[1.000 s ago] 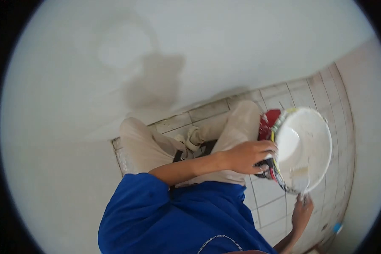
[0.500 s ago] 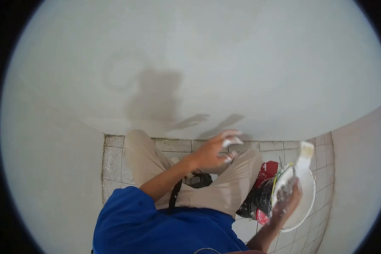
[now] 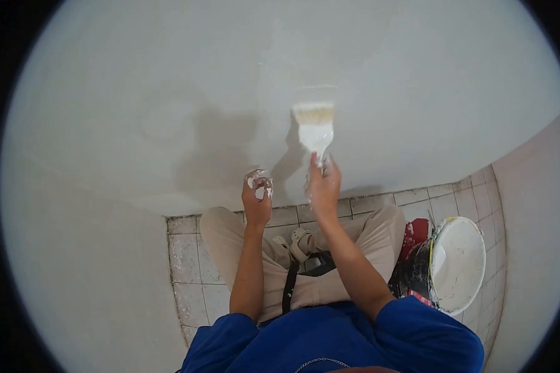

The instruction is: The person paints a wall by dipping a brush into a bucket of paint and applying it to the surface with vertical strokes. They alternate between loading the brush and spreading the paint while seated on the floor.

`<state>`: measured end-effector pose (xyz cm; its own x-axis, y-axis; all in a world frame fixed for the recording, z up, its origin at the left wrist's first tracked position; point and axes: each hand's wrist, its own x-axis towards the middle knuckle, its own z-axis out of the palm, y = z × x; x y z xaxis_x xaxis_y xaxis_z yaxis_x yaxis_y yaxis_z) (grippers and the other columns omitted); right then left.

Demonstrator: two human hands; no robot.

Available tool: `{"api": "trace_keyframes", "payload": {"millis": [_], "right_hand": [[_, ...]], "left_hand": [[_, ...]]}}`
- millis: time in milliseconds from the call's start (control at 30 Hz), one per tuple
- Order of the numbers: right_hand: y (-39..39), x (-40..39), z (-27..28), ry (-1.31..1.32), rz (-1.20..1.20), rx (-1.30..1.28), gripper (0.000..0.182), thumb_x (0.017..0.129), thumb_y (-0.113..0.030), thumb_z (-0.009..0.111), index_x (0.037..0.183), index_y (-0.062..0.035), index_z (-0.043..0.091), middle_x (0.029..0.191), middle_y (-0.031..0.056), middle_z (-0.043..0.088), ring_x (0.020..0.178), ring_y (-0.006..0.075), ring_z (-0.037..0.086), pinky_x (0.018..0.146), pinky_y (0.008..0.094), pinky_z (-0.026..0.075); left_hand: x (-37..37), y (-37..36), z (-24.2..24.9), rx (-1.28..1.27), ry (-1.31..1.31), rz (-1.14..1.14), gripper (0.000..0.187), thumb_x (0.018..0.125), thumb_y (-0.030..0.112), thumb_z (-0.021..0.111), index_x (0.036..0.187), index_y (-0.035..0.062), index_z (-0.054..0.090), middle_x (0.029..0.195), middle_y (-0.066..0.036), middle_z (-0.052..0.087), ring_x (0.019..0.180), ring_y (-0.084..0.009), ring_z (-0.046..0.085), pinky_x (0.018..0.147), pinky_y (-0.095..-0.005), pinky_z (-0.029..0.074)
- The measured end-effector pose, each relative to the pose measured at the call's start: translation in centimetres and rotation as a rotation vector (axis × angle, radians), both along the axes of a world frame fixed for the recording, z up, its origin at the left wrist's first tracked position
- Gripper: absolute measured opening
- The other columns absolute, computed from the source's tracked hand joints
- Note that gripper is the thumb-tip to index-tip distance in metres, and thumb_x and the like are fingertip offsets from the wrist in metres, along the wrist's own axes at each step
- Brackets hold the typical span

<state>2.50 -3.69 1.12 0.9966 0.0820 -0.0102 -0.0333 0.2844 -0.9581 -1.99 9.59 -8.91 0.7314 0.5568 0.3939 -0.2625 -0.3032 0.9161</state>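
My right hand (image 3: 324, 188) is wrapped around the handle of a wide paintbrush (image 3: 316, 133). Its pale bristles point up and press on or sit very close to the white wall (image 3: 404, 81) in front of me. A wet white streak shows just above the bristle tips. My left hand (image 3: 257, 198) is raised near the wall, left of the brush. Its fingers are loosely curled with a gap between them and the thumb, smeared with white paint, and no object shows in them.
At my right stands a white paint bucket (image 3: 481, 267) with white paint inside, beside a dark paint-splattered container (image 3: 415, 273) and a red object (image 3: 419, 233). My bent legs (image 3: 373, 242) lie close to the wall's base. Pale tiles (image 3: 190, 267) cover the floor, and side walls rise left and right.
The paintbrush in my right hand has moved from above the bucket, left and up, to the wall. My left hand has shifted left, its fingers now more curled. The view has turned slightly.
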Motion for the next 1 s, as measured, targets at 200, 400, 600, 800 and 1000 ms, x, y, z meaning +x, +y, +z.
{"api": "trace_keyframes", "payload": {"millis": [200, 400, 600, 800, 1000], "right_hand": [[-3.0, -2.4, -5.0, 0.371, 0.048, 0.043, 0.02, 0.095, -0.025, 0.052, 0.083, -0.0087, 0.052, 0.057, -0.0056, 0.042, 0.041, 0.003, 0.037, 0.035, 0.0194, 0.027], [-3.5, -1.6, 9.6, 0.205, 0.161, 0.119, 0.018, 0.095, -0.021, 0.051, 0.088, -0.0043, 0.054, 0.06, -0.0042, 0.043, 0.045, 0.0029, 0.037, 0.038, 0.0207, 0.027], [-1.6, -0.8, 15.0, -0.047, 0.087, 0.149, 0.019, 0.095, -0.02, 0.051, 0.086, -0.0035, 0.053, 0.06, -0.0042, 0.044, 0.045, 0.0023, 0.036, 0.039, 0.0208, 0.028], [-1.1, -2.5, -3.9, 0.366, 0.165, 0.013, 0.019, 0.093, -0.024, 0.054, 0.082, -0.0089, 0.049, 0.058, -0.0044, 0.043, 0.041, 0.0043, 0.036, 0.034, 0.0213, 0.027], [-2.1, -4.4, -13.6, 0.527, 0.127, -0.045, 0.022, 0.092, -0.024, 0.055, 0.078, -0.0081, 0.05, 0.056, -0.0049, 0.041, 0.04, 0.0045, 0.036, 0.034, 0.0213, 0.027]], "left_hand": [[1.0, -0.3, 0.4, 0.005, 0.008, -0.007, 0.024, 0.085, -0.001, 0.058, 0.109, 0.0006, 0.054, 0.089, -0.008, 0.059, 0.082, -0.0154, 0.059, 0.078, -0.029, 0.048], [1.7, -1.0, 0.3, 0.018, -0.005, -0.041, 0.025, 0.085, -0.001, 0.058, 0.109, 0.0001, 0.054, 0.09, -0.008, 0.059, 0.08, -0.0156, 0.059, 0.077, -0.03, 0.048], [1.4, -1.2, 0.9, 0.024, 0.02, -0.031, 0.026, 0.084, -0.005, 0.054, 0.11, -0.001, 0.053, 0.091, -0.008, 0.059, 0.083, -0.0159, 0.059, 0.078, -0.0292, 0.048], [0.4, 1.6, -0.4, -0.109, -0.011, 0.195, 0.025, 0.084, -0.007, 0.047, 0.108, -0.0021, 0.053, 0.093, -0.008, 0.06, 0.085, -0.0155, 0.059, 0.079, -0.0283, 0.047], [-0.8, 3.0, -0.7, -0.28, 0.044, 0.348, 0.024, 0.085, -0.006, 0.045, 0.107, -0.0024, 0.054, 0.096, -0.008, 0.06, 0.088, -0.0154, 0.058, 0.081, -0.0266, 0.045]]}}
